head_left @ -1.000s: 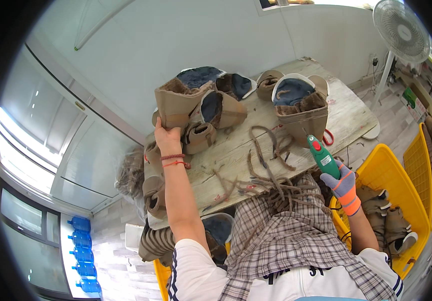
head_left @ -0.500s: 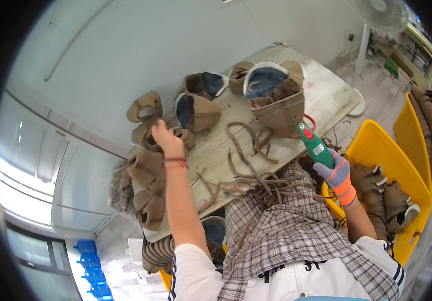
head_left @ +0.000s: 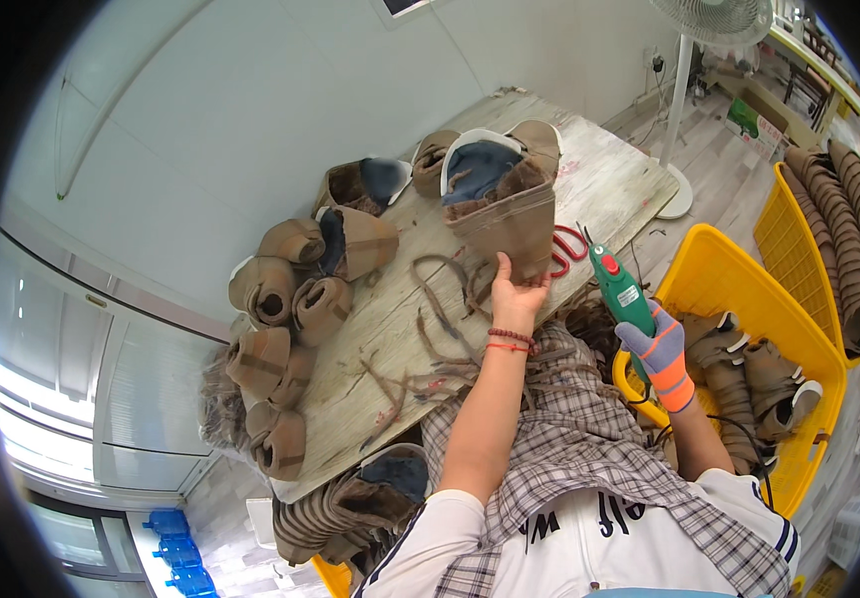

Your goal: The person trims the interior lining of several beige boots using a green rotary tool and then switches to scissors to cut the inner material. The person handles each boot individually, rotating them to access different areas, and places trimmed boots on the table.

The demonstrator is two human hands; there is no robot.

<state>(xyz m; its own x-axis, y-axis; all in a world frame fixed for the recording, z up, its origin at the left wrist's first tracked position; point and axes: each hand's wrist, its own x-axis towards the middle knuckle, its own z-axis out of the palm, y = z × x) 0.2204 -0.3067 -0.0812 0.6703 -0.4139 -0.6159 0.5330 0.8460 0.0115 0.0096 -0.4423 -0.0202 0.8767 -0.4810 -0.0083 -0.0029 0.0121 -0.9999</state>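
My bare left hand (head_left: 517,291) has its thumb over the lower edge of a brown, fur-lined boot upper (head_left: 505,231). Its other fingers go out of sight behind that edge. The upper stands with others on the table, white-trimmed and showing dark blue lining. My right hand (head_left: 657,354), in a grey and orange glove, is closed round a green corded hand tool (head_left: 617,282) with a red button and a thin tip pointing up. Red-handled scissors (head_left: 569,249) lie between the upper and the tool.
Brown trimmed strips (head_left: 432,317) lie over the worn wooden table (head_left: 614,189) and my lap. Rolled brown uppers (head_left: 268,289) line the table's left side. A yellow basket (head_left: 694,261) of brown pieces stands at the right. Beyond it is a white standing fan (head_left: 681,130).
My left hand has moved right, from the rolled uppers at the left to the upper in the middle. A rolled upper now rests on that left pile. My right hand keeps the tool.
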